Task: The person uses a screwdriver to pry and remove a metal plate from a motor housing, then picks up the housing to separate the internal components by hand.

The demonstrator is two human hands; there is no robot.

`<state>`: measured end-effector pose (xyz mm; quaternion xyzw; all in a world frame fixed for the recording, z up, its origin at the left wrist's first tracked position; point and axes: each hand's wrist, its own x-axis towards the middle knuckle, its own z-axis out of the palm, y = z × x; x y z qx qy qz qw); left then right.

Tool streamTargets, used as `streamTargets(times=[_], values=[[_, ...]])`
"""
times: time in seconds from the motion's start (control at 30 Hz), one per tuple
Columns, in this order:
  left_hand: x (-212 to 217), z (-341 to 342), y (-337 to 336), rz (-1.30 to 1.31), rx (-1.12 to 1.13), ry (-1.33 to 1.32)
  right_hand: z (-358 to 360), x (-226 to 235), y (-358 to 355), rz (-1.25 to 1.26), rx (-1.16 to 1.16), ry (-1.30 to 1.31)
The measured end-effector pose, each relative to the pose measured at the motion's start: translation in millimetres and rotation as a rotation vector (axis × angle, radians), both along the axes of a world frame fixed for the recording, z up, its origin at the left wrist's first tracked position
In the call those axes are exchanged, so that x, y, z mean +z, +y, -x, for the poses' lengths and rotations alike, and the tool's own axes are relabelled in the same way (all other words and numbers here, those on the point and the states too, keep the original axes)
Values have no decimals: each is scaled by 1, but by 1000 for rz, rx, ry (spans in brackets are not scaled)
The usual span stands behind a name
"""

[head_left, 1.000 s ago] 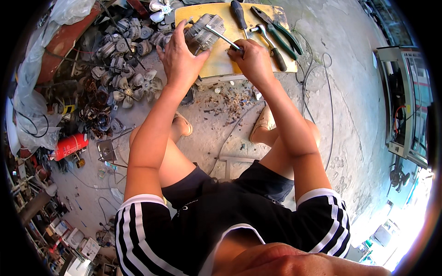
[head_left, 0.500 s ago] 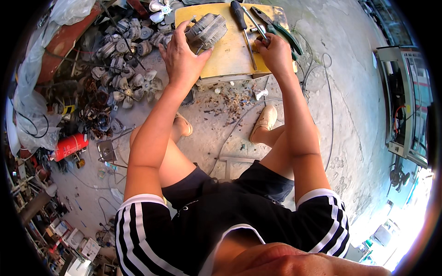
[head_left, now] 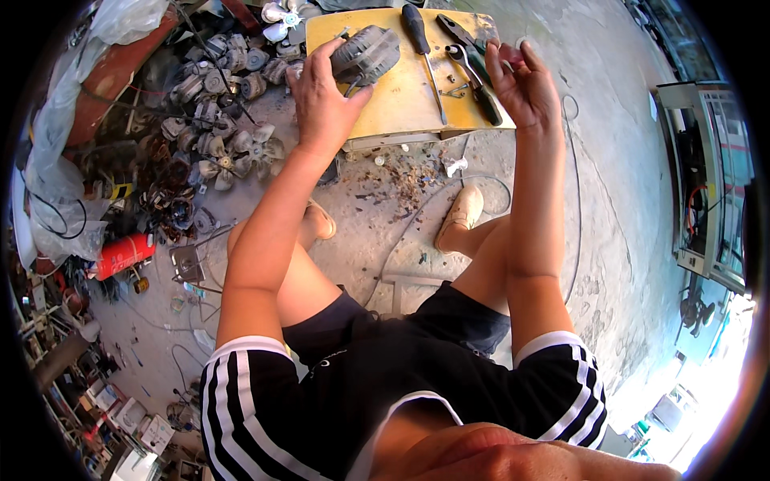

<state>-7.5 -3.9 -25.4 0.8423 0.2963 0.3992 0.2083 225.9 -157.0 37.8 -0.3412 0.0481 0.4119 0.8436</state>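
— How does the motor (head_left: 366, 54) look?
— Grey and grimy: a squat, rounded body with a ridged casing and a thin shaft poking out at its lower left. It is on the left part of the yellow board (head_left: 393, 104), near the far edge.
— And the hands?
— The left hand (head_left: 321, 100) is spread around the motor's left end, thumb on the near side, fingers on the far side. The right hand (head_left: 529, 92) is raised at the board's right edge, fingers half curled; I cannot tell whether it pinches anything.
— What else is on the board?
— A dark-handled screwdriver (head_left: 415, 30), a ratchet wrench (head_left: 479, 92), green-handled pliers (head_left: 459, 30) and some small metal pieces (head_left: 455, 90) beside the wrench.
— Any writing?
— Printing runs along the red cylinder (head_left: 124, 256) at left, and small pale lettering marks the black shirt (head_left: 449, 361). Any marking on the motor is too small to make out.
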Motion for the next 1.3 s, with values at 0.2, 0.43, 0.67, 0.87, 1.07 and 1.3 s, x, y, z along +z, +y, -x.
streamTargets(times=[0.2, 0.43, 0.67, 0.87, 1.07, 1.3], values=[[2, -6, 1, -71, -76, 7, 31, 14, 2, 234, 333, -587], [16, -4, 28, 93, 20, -97, 58, 26, 2, 463, 343, -1161], [26, -1, 35, 156, 80, 2, 51, 14, 1, 504, 571, -1181], [24, -4, 34, 26, 84, -13, 54, 12, 4, 508, 579, -1182], [25, -4, 34, 35, 85, 4, 56, 5, 6, 487, 591, -1130], [29, -4, 33, -21, 87, 38, 54, 1, 9, 198, 801, -386]])
